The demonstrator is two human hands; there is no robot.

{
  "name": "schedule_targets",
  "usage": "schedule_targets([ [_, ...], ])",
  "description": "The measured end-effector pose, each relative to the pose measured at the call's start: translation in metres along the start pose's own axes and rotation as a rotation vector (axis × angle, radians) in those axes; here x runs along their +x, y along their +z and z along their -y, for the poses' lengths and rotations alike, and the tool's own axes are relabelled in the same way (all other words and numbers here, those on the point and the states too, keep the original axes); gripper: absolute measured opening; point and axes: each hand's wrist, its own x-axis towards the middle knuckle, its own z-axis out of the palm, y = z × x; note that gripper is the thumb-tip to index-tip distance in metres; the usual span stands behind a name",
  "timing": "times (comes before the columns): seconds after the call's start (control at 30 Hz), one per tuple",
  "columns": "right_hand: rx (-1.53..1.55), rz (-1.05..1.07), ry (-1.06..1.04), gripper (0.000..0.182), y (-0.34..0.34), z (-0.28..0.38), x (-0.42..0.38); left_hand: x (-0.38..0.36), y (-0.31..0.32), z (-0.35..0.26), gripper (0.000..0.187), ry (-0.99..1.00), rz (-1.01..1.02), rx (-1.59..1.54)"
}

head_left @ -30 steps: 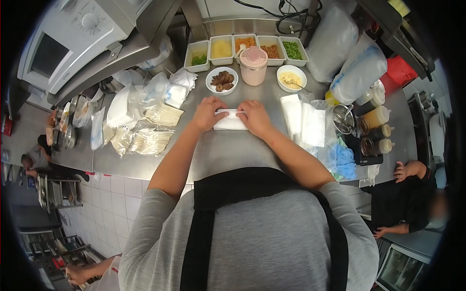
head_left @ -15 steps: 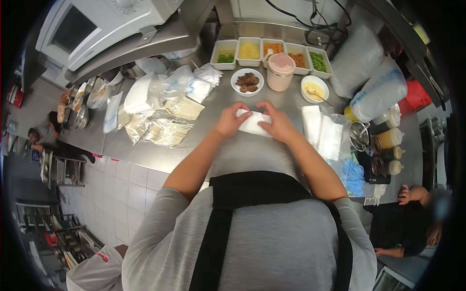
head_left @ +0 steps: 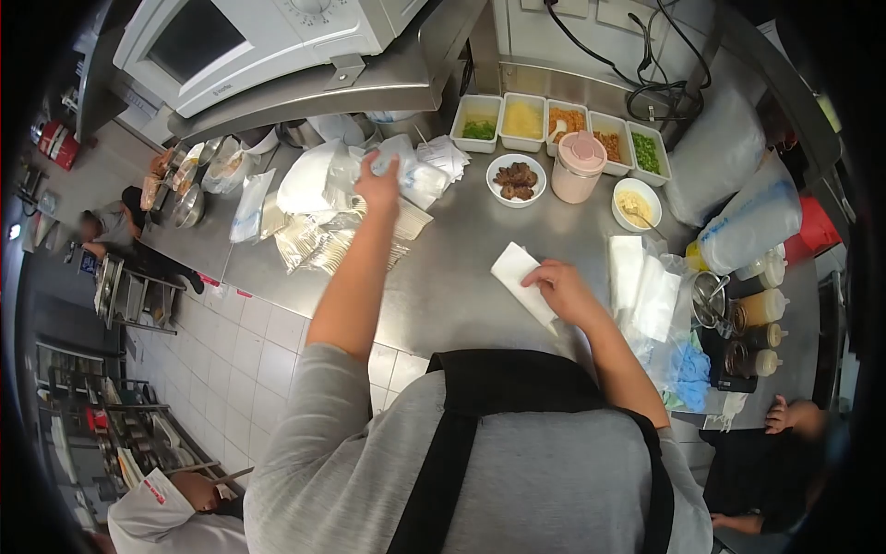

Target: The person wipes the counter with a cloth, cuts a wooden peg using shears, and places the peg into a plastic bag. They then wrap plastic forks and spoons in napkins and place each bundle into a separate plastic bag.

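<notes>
- Head view: the folded white paper (head_left: 526,284) lay aslant on the table (head_left: 443,309).
- The right hand (head_left: 565,291) touched it with curled fingers; whether they pinched it could not be told.
- The left hand (head_left: 377,189) was at the plastic bags (head_left: 401,162), fingers spread apart, any hold unclear.
- Beyond the paper stood a bowl of brown pieces (head_left: 516,180) and a pink-lidded container (head_left: 579,168).

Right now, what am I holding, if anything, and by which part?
Your right hand holds the folded white napkin by its right-hand long edge. Your left hand is at the plastic bags; whether it grips one can't be told.
</notes>
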Motion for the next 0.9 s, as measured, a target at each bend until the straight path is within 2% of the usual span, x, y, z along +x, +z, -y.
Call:
schedule_targets([
  [0.07, 0.035, -0.089, 0.096, 0.018, 0.004, -0.013, -0.004, 0.032, -0.008, -0.004, 0.029, -0.314, 0.098, -0.377],
  [0.13, 0.106, -0.136, 0.18, 0.018, 0.001, -0.014, -0.008, 0.066, -0.018, 0.009, 0.028, -0.265, 0.113, -0.517],
  [0.2, 0.216, -0.141, 0.249, 0.017, -0.007, -0.008, -0.01, 0.068, -0.025, 0.006, 0.029, -0.179, 0.167, -0.661],
  [0.27, 0.262, -0.163, 0.259, 0.019, -0.008, -0.016, -0.013, 0.041, -0.055, -0.031, 0.034, -0.058, 0.259, -0.805],
  [0.33, 0.27, -0.183, 0.258, 0.022, -0.007, -0.026, -0.015, -0.017, -0.084, -0.075, 0.034, -0.137, 0.468, -0.769],
  [0.4, 0.236, -0.203, 0.261, 0.028, -0.01, -0.035, -0.018, -0.062, -0.099, -0.087, 0.045, -0.098, 0.812, -0.669],
  [0.5, 0.047, -0.257, 0.227, 0.037, -0.025, -0.015, -0.02, -0.105, -0.121, -0.11, 0.057, -0.132, 1.133, -0.775],
  [0.6, -0.003, -0.387, 0.242, 0.041, -0.035, -0.003, -0.02, -0.097, -0.123, -0.106, 0.061, -0.157, 1.073, -0.861],
  [0.63, 0.003, -0.428, 0.24, 0.037, -0.036, 0.003, -0.021, -0.087, -0.12, -0.092, 0.06, -0.162, 1.063, -0.764],
  [0.73, 0.116, -0.457, 0.262, 0.037, -0.028, -0.003, -0.033, -0.065, -0.099, -0.028, 0.061, -0.013, 1.034, -0.368],
  [0.83, 0.242, -0.436, 0.262, 0.037, -0.017, 0.013, -0.063, -0.071, -0.084, 0.007, 0.061, 0.35, 0.921, 0.019],
  [0.9, 0.271, -0.382, 0.304, 0.037, -0.009, 0.019, -0.083, -0.071, -0.077, 0.024, 0.061, 0.524, 0.868, 0.13],
])
